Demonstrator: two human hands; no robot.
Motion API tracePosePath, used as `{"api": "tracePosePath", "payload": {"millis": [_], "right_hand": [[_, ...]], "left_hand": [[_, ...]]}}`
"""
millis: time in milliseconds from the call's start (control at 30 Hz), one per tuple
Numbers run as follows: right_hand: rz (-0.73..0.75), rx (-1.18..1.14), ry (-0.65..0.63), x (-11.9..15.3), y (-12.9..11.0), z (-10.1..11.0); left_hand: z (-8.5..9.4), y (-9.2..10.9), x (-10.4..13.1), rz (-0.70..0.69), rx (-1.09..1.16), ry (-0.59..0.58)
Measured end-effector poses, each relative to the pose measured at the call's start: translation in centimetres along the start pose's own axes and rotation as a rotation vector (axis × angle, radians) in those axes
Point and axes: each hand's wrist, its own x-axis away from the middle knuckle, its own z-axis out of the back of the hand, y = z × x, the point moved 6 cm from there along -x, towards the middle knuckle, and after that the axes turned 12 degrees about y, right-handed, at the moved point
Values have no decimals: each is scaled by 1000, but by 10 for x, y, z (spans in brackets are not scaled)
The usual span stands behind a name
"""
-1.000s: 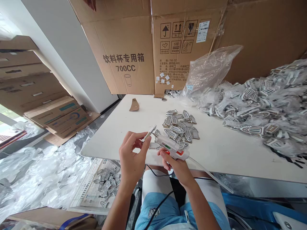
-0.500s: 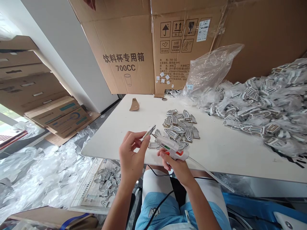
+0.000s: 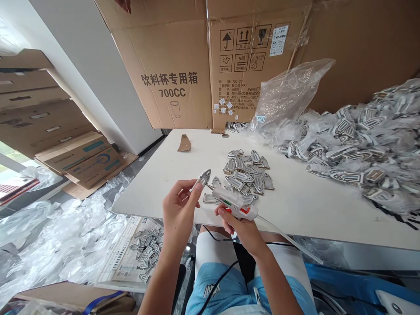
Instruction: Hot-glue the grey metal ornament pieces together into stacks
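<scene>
My left hand (image 3: 180, 208) pinches a small boat-shaped metal piece (image 3: 204, 176) between thumb and fingers, its pointed end up. My right hand (image 3: 238, 225) is wrapped round the handle of a white hot glue gun (image 3: 231, 199) with orange parts. The gun's nozzle points left and sits close by the held piece; whether they touch I cannot tell. A long glue stick (image 3: 288, 239) juts from the gun's back. Just beyond the gun lies a loose pile of similar metal pieces (image 3: 244, 177) on the white table (image 3: 154, 183).
Tall cardboard boxes (image 3: 177, 48) stand along the table's back. A large heap of plastic-wrapped pieces (image 3: 354, 148) covers the right side, with a clear bag (image 3: 292, 92) beside it. A tray (image 3: 121, 262) with more pieces sits lower left. A black cable (image 3: 218, 280) crosses my lap.
My left hand has turned the metal piece so more of its flat face shows. The glue gun and my right hand have hardly moved.
</scene>
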Motion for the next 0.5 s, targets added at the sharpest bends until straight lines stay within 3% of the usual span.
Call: {"api": "tracePosePath", "payload": {"millis": [500], "right_hand": [[1, -62, -20, -1, 4, -1]], "left_hand": [[-1, -8, -3, 99, 51, -4]]}}
